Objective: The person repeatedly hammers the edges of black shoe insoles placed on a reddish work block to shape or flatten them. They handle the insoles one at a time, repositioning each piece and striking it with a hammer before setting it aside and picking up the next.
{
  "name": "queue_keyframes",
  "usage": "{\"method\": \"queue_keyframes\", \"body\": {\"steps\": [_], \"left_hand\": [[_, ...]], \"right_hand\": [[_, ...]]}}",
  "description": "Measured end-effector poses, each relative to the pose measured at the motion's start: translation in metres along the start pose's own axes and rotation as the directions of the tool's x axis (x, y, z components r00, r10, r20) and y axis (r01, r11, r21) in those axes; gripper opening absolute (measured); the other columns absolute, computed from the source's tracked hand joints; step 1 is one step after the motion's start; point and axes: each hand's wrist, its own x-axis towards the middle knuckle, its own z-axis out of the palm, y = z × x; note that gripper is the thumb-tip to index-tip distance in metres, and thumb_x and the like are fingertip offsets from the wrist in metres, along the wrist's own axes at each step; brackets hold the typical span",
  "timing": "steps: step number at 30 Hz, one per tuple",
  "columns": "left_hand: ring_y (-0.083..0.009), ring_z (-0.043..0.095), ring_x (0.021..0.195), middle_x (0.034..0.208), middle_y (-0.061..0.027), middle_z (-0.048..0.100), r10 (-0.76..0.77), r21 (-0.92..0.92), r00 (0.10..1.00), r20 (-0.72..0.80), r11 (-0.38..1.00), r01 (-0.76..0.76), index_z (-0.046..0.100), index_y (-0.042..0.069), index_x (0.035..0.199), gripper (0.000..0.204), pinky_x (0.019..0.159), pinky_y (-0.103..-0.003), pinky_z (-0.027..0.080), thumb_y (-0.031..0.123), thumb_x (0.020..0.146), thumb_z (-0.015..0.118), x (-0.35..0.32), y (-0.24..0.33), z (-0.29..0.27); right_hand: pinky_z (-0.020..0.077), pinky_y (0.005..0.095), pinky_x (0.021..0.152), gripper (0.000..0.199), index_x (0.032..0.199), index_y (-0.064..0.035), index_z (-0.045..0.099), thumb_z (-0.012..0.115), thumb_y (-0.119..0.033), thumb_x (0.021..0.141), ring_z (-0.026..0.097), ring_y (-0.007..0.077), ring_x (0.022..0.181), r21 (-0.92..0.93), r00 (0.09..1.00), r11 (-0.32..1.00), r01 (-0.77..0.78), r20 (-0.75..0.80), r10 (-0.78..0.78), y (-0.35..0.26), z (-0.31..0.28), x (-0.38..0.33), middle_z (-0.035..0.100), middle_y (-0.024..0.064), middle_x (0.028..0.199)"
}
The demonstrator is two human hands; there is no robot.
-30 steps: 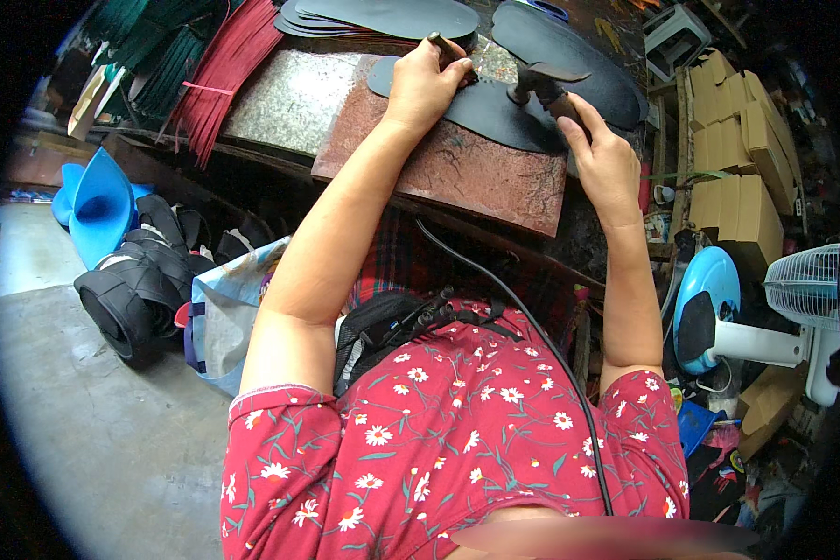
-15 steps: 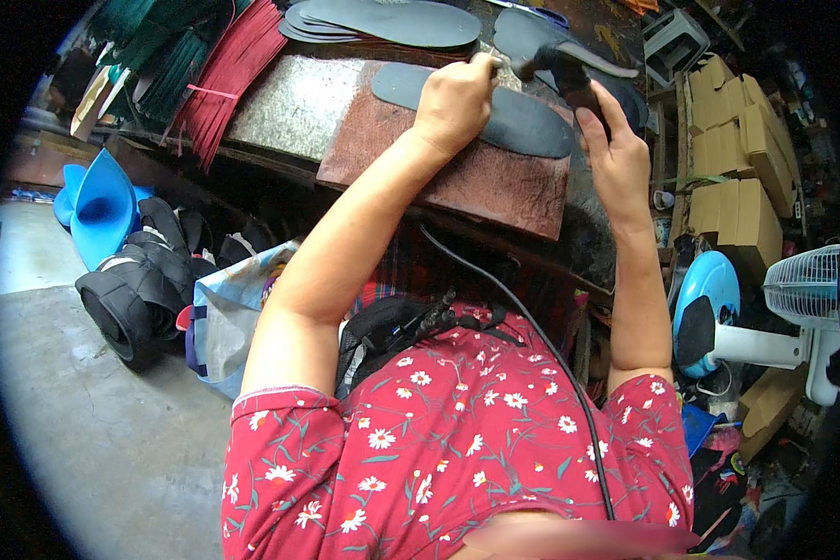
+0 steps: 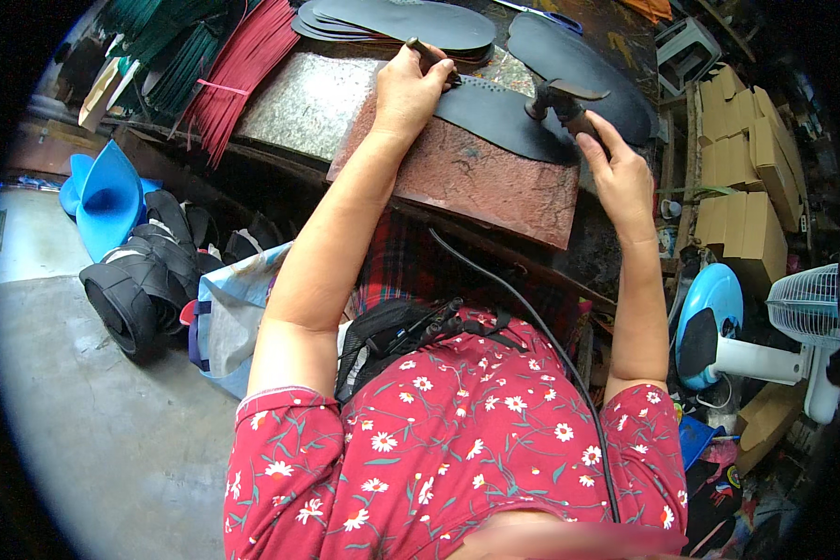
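Observation:
My left hand (image 3: 405, 98) is closed around a dark hole punch (image 3: 423, 50), which it holds tilted over a dark grey shoe sole (image 3: 506, 121). A row of small holes shows along the sole's far edge; my fingers cover part of its left end. Beneath the sole lies a reddish-brown slab (image 3: 495, 191). My right hand (image 3: 623, 179) grips the handle of a hammer (image 3: 538, 105), whose head hangs over the right part of the sole, apart from the punch. Whether the punch's tip touches the sole is hidden.
Stacked soles (image 3: 411, 26) lie at the back, with more dark soles (image 3: 579, 65) and scissors (image 3: 555, 17) to the right. Red strips (image 3: 238, 84) hang at the left. Cardboard boxes (image 3: 742, 224) and a fan (image 3: 803, 308) stand at right. A black cable (image 3: 523, 303) runs beside me.
My left hand has moved left along the sole with the punch, uncovering more holes. The hammer is slightly lower and farther left, and its head shows more sharply.

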Motion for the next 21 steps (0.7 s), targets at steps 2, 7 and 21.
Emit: {"method": "queue_keyframes", "body": {"steps": [2,7,21], "left_hand": [[-0.019,0.07,0.074,0.081,-0.0107,0.072,-0.007,-0.028,0.999,0.052,1.0,0.008,0.066,0.003,0.093,0.015,0.071,-0.031,0.055,0.013,0.084,0.072,0.001,-0.001,-0.001],[-0.0157,0.069,0.077,0.085,-0.0087,0.072,0.126,0.218,0.986,0.106,0.965,-0.147,0.063,0.002,0.099,0.017,0.069,-0.028,0.055,0.012,0.088,0.07,-0.001,0.011,-0.002],[-0.0168,0.07,0.079,0.088,-0.0111,0.07,-0.068,-0.091,0.991,0.117,0.993,0.079,0.059,-0.002,0.1,0.014,0.067,-0.025,0.058,0.008,0.093,0.064,0.001,0.01,0.008]], "right_hand": [[0.0524,0.0399,0.073,0.041,0.128,-0.0178,0.062,0.062,-0.039,0.093,0.07,0.0305,0.084,0.226,0.998,0.972,0.061,-0.048,-0.051,-0.006,-0.013,0.004,0.072,0.0146,0.099],[0.0463,0.0204,0.055,0.038,0.132,-0.0137,0.059,0.064,-0.021,0.096,0.054,0.0031,0.064,0.543,0.907,0.74,0.397,-0.356,-0.226,-0.045,-0.054,0.007,0.062,-0.0002,0.075],[0.0531,0.036,0.074,0.041,0.128,-0.0175,0.061,0.061,-0.041,0.094,0.07,0.0298,0.088,0.253,0.986,0.959,0.124,-0.144,-0.09,-0.017,-0.014,0.005,0.071,0.0155,0.101]]}}
